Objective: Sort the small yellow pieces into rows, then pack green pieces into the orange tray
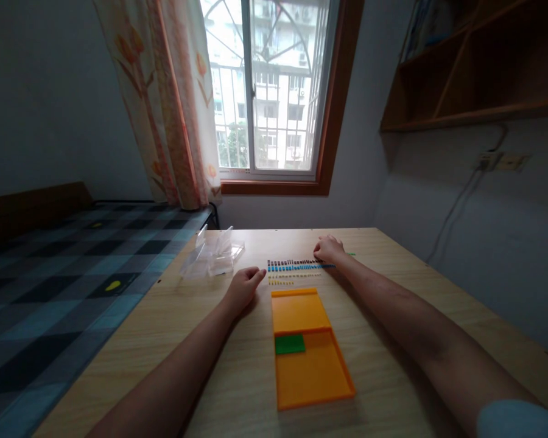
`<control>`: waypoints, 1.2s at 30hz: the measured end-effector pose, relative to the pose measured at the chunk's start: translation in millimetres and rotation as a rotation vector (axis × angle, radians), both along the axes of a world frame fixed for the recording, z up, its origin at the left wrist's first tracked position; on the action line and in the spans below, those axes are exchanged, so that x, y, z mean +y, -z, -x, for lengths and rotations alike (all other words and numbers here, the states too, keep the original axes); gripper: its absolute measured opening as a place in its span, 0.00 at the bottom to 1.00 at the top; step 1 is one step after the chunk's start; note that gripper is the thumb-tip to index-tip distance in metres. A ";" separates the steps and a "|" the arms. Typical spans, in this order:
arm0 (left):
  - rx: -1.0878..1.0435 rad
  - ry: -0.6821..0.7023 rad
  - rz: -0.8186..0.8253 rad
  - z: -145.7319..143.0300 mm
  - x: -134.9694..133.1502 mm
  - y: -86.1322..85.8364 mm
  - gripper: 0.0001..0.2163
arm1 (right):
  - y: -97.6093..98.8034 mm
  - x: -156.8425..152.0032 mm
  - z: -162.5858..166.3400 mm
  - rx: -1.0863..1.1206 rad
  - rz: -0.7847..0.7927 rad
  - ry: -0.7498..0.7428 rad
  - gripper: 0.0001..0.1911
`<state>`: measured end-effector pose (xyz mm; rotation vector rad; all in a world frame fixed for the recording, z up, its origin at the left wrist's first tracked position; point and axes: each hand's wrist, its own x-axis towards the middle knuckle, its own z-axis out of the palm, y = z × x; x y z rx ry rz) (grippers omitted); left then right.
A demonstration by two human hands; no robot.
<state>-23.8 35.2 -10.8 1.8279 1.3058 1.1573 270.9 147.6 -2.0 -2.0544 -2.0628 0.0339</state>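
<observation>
Rows of small coloured pieces [295, 266] run left-right; right hand [329, 249], loosely curled, touches their right end; left hand [244, 287], empty, half-open, rests just left.

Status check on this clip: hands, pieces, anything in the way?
Left hand open, resting beside the rows of small pieces. Right hand on the rows' far end, grip unclear. Orange tray sits nearer, apart from both hands.
</observation>
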 end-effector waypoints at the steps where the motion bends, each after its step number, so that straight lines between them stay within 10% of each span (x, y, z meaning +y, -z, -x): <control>1: 0.005 0.005 -0.002 0.0 0.1 0.2 0.21 | 0.2 -0.2 1.4 -0.003 0.000 0.000 0.12; 19: 0.062 0.052 -0.003 -1.6 2.9 5.1 0.21 | -19.5 -20.5 21.8 -0.017 -0.078 -0.058 0.09; 27: 0.095 0.088 0.016 -2.9 0.6 5.4 0.21 | -47.9 -144.3 21.2 0.158 -0.225 -0.449 0.07; 36: 0.231 0.116 -0.031 -4.8 -6.6 5.3 0.21 | -22.1 -233.7 26.8 0.160 -0.050 -0.665 0.07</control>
